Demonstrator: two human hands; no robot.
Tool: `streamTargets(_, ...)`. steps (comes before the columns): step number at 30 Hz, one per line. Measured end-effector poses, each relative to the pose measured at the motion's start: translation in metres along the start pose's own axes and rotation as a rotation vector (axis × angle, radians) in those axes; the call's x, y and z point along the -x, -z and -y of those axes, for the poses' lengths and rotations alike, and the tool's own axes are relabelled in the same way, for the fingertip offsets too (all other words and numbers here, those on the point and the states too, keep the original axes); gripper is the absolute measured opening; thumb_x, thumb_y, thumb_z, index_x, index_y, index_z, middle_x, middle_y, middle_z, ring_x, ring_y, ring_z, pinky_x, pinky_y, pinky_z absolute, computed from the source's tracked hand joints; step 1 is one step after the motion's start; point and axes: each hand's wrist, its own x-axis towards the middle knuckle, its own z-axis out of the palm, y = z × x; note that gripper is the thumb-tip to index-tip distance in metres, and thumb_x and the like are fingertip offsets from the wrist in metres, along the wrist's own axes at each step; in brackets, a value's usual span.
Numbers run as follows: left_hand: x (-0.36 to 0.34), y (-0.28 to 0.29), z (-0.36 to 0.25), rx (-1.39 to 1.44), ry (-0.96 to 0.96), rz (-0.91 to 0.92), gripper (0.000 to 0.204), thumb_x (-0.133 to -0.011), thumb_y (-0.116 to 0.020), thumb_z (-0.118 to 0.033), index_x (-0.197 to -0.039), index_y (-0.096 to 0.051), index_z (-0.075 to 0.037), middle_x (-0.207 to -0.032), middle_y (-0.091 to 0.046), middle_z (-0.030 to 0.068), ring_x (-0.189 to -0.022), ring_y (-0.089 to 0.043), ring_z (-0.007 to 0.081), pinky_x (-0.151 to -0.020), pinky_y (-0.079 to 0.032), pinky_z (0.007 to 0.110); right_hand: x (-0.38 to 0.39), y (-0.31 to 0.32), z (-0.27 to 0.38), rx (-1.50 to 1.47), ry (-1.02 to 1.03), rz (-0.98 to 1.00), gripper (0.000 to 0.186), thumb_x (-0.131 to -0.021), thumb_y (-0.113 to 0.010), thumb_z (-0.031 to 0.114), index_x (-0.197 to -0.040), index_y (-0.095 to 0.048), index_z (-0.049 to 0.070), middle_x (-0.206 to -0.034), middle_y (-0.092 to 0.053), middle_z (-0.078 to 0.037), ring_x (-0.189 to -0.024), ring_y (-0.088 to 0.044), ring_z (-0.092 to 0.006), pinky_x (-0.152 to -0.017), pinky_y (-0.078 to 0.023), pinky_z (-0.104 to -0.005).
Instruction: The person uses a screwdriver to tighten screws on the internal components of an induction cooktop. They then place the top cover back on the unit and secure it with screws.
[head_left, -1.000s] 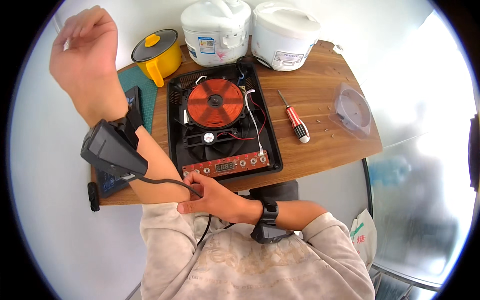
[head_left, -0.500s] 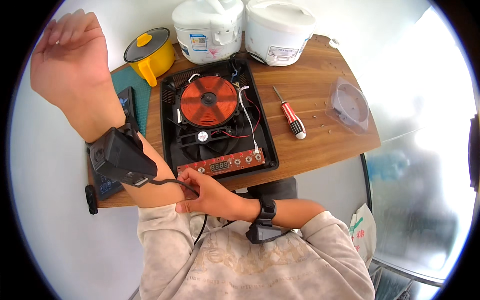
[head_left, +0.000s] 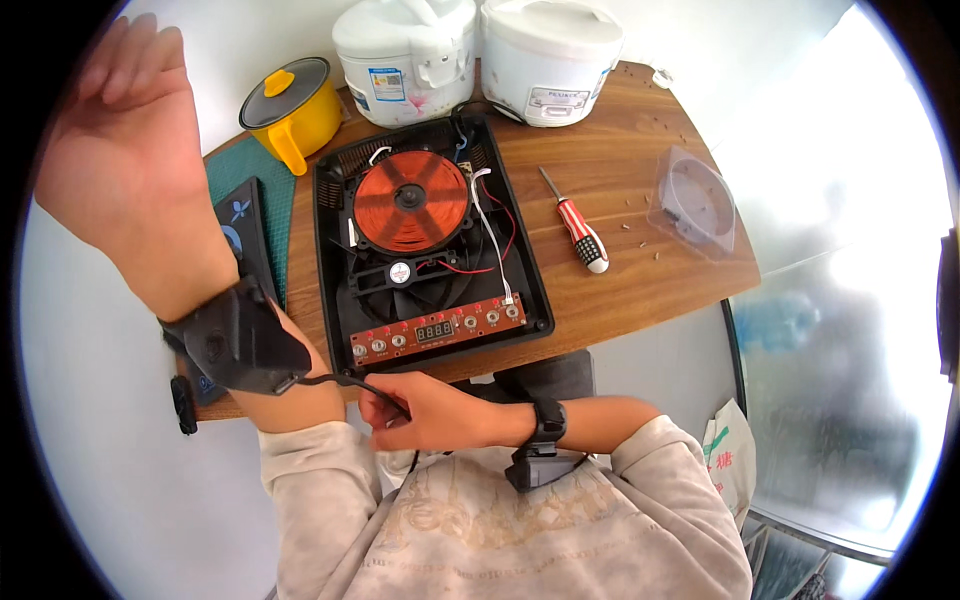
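Head view, sole camera. The black cable [head_left: 331,379] is running from the dark box [head_left: 245,338] on the left wrist across to the right hand [head_left: 432,412], appearing just below the near-left corner of the open cooktop [head_left: 428,245]; its height over the tabletop [head_left: 650,278] I am not able to tell.

Hands: right is closing narrowly, thumb and fingers pinching the cable. Left hand [head_left: 125,150] is hanging raised, palm showing, fingers loosely curling, apparently holding nothing.

Handling (judged): cable is probably behaving as light, bendy and fairly smooth, so some slipping through the fingers seems likely. The joint at the box is looking like the fragile spot; a grip a little way along the free run would be sparing it.

Direction: long axis is lying roughly left to right beside the box, then curving down and rightward into the grip. A short dark length is emerging beneath the hand, pointing toward the shirt [head_left: 500,530]; the far end is not showing.
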Motion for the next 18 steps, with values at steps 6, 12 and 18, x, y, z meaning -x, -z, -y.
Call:
streamTargets(6,0.047,-0.007,0.024,-0.294,0.418,0.055,0.016,-0.095,-0.054,-0.019,-0.092,-0.055,-0.003,-0.068,-0.037,-0.0008,-0.058,-0.034,0.0102,-0.054,-0.029,0.026,0.037,0.035,0.014,0.386,0.251,-0.195,0.058,-0.088,-0.074,0.008,-0.139,-0.049,0.000,-0.123,-0.065,-0.016,-0.113,-0.067,-0.0197,-0.097,-0.056,-0.0347)
streamTargets(12,0.133,-0.022,0.026,-0.678,0.992,0.726,0.009,-0.091,-0.064,-0.005,-0.098,-0.068,-0.001,-0.077,-0.066,0.0060,-0.071,-0.066,0.0115,-0.063,-0.052,0.026,0.086,0.080,0.067,0.608,0.232,-0.476,0.021,-0.091,-0.070,0.004,-0.111,-0.068,-0.001,-0.092,-0.071,-0.009,-0.085,-0.071,-0.0149,-0.078,-0.059,-0.0312)
streamTargets(18,0.208,0.008,0.049,-0.933,0.780,0.851,0.017,-0.090,-0.072,-0.011,-0.106,-0.071,-0.006,-0.108,-0.067,0.0087,-0.106,-0.063,0.0273,-0.092,-0.052,0.038,0.095,0.151,0.053,1.388,0.149,-1.144,0.031,-0.091,-0.071,0.016,-0.118,-0.063,0.006,-0.105,-0.064,-0.014,-0.094,-0.066,-0.0344,-0.078,-0.056,-0.0441)
